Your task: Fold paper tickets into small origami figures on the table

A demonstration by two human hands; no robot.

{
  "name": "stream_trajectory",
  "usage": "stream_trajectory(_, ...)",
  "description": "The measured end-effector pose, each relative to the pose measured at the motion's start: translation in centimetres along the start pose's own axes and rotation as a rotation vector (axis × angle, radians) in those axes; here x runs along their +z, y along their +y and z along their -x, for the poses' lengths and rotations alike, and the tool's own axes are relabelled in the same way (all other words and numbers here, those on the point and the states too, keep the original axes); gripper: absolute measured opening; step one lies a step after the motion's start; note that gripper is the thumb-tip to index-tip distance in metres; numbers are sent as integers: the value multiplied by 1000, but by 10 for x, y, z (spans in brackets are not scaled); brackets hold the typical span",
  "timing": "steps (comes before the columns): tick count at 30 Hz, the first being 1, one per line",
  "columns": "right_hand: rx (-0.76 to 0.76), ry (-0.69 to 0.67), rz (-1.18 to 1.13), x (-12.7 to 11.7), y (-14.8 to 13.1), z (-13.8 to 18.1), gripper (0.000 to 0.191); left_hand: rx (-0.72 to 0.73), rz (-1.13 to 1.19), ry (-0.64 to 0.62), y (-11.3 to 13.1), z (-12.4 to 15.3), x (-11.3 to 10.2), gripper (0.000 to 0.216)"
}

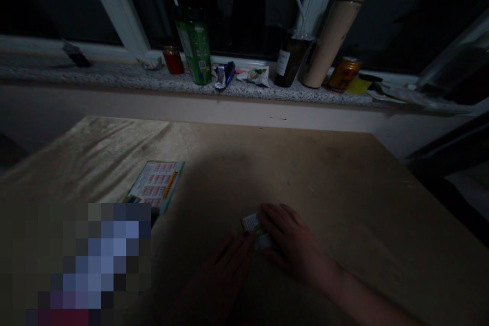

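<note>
A small printed packet or card [255, 229], white and green, lies on the table near its front middle; the dim light hides its exact kind. From the right, my right hand [288, 237] lies palm down with stretched fingers over the packet's right edge, its thumb nearer me. On the other side my left hand [233, 260] rests flat, fingers extended, the tips touching or nearly touching the packet's lower left edge. Both hands are in shadow, the left one very dark. A larger printed sheet [156, 183] with red and white panels lies to the left.
A brown covered table [324, 173] spreads before me. Along the granite sill [237, 92] stand a green cup [198, 53], a red jar [173, 61], a dark cup [292, 61], a beige flask [332, 35], an orange can [345, 75] and crumpled wrappers [224, 75]. Blurred blocks cover the lower left.
</note>
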State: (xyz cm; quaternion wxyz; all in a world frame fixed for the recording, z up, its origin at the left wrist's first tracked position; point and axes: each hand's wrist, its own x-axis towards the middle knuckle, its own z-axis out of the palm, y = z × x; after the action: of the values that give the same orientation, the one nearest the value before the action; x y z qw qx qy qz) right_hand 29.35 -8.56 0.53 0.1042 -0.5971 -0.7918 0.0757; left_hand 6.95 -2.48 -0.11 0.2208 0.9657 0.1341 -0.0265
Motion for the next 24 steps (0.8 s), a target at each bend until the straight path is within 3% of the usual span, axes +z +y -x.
stream_trajectory(8, -21, 2, 107, 2, 2, -2, 60, -70, -8, -55, 13, -2, -16, 88)
stream_trajectory(14, -60, 70, 264, 1, -4, -5, 59, -74, -38, -55, 16, -1, -14, 86)
stream_trajectory(21, -124, 73, 175, -2, -9, 10, 56, -16, -36, 52, 7, 1, 1, 89)
stream_trajectory(24, -121, 78, 88, -3, -6, 14, 60, -2, -39, 30, 4, 0, 4, 91)
